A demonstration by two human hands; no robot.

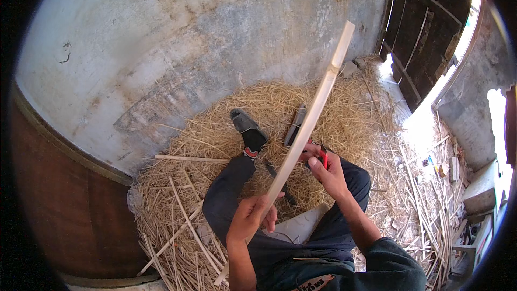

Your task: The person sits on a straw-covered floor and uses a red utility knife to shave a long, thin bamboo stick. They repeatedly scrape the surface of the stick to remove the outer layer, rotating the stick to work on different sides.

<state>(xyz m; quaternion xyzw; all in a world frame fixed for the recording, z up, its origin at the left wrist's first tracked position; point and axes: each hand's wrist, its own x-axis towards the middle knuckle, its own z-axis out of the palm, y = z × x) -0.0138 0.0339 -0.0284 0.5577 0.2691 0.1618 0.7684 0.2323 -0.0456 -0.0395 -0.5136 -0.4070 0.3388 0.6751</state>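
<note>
A long, pale bamboo strip [314, 110] slants up and away from my lap, with a joint showing near its far end. My left hand [249, 216] is closed around its lower part. Beside the strip's middle, my right hand [329, 172] is closed on a red-handled tool [323, 157]; its working end is hidden, so I cannot tell its kind. The strip passes in front of the fingertips of that hand, and whether they touch it is unclear. A pale sheet or cloth [301, 225] lies between my thighs. A long dark object [281, 183] rests on the shavings between my legs.
Bamboo shavings [258, 97] cover the floor around my shoes [246, 121]. Loose strips [186, 210] lie at my left, with more [425, 199] at the right. A stained wall [177, 48] stands ahead, a brown panel [64, 194] at left, a dark wooden door [425, 21] at far right.
</note>
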